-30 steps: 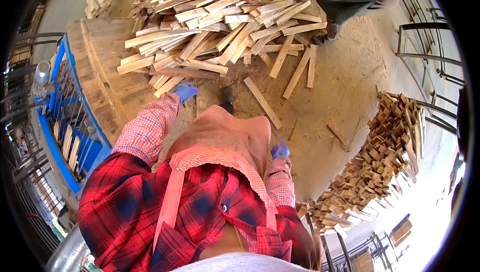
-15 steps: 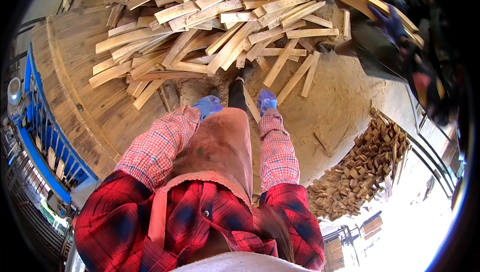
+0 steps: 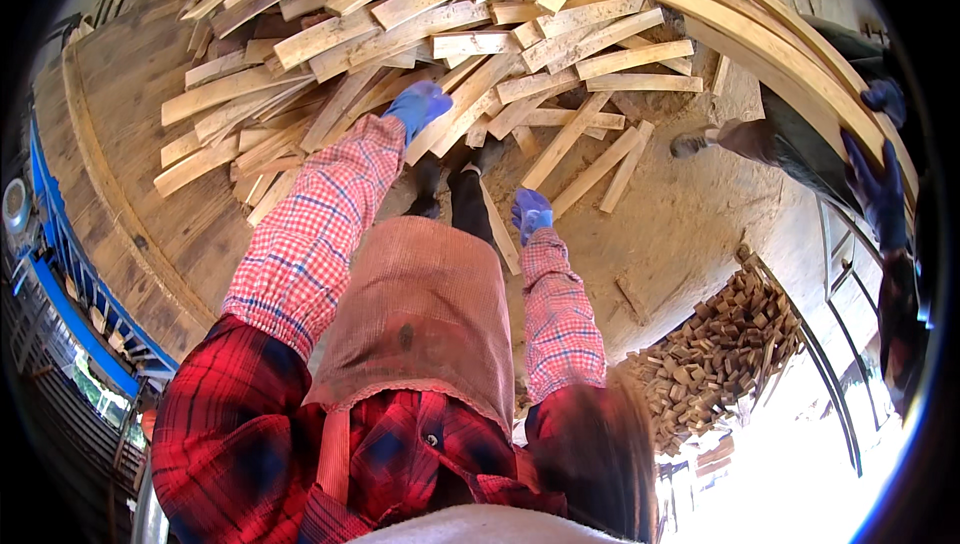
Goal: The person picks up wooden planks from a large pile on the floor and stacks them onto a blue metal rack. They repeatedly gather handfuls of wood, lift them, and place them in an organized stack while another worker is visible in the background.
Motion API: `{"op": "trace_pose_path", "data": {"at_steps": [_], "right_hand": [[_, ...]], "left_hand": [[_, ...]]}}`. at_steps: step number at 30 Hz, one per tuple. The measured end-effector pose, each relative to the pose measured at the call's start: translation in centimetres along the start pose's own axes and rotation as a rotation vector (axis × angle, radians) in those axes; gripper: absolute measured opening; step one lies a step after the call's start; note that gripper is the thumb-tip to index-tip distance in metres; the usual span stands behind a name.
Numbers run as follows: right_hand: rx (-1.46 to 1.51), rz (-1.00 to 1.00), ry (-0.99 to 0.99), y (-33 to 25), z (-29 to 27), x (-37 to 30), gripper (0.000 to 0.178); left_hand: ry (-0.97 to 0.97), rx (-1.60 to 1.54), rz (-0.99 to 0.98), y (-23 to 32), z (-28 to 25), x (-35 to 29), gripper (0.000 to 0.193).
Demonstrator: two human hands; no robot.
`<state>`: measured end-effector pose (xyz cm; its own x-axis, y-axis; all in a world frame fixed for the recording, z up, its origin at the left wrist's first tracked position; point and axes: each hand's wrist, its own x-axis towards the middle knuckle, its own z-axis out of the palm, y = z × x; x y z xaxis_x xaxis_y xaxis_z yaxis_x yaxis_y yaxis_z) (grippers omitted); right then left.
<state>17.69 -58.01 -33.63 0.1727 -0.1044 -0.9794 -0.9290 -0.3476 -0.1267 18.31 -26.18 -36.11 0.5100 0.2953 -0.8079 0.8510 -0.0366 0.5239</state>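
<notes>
My left hand (image 3: 420,107), in a blue-purple glove, reaches over the near side of a heap of wooden slats (image 3: 430,29). Its fingers are extended beside the end of a pale slat (image 3: 468,109); whether they touch it is unclear. My right hand (image 3: 531,212), gloved alike, hangs lower, just right of a slat (image 3: 500,228) leaning by my legs. Its fingers curl loosely, apart, with nothing visible in them. Checked sleeve covers and a brownish apron (image 3: 410,314) are on me.
At the right, a co-worker's gloved hands (image 3: 878,189) hold several long boards (image 3: 790,39). A stack of short wood pieces (image 3: 715,359) stands at lower right, near metal rails (image 3: 825,364). A blue metal frame (image 3: 85,319) is at left, by a large wooden panel (image 3: 150,174).
My left hand has moved forward, up to the slats. My right hand has hardly moved. The co-worker has shifted farther right with the long boards, and the view has tilted slightly.
</notes>
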Motion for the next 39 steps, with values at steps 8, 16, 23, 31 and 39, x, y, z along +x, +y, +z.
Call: {"op": "trace_pose_path", "data": {"at_steps": [8, 16, 23, 31, 39], "right_hand": [[0.038, -0.221, 0.312, -8.8, -4.0, 19.1, 0.030], [0.376, -0.779, 0.396, -21.6, -1.4, 33.1, 0.060], [0.449, -0.769, 0.547, -24.4, -1.2, 36.1, 0.057], [0.677, -0.737, -0.101, -19.1, 1.6, 25.2, 0.056], [0.982, -0.611, -0.095, -22.5, 1.1, 25.8, 0.052]], "left_hand": [[0.398, 0.776, 0.819, 10.1, 7.3, 12.8, 0.060], [0.465, 0.477, 1.018, 14.2, 12.6, 26.0, 0.067], [0.297, 0.744, 0.747, 15.7, 14.7, 28.5, 0.076], [0.130, 0.787, 0.700, 18.6, 15.1, 26.4, 0.085], [-0.010, 0.966, 0.579, 21.5, 16.2, 26.9, 0.095]]}}
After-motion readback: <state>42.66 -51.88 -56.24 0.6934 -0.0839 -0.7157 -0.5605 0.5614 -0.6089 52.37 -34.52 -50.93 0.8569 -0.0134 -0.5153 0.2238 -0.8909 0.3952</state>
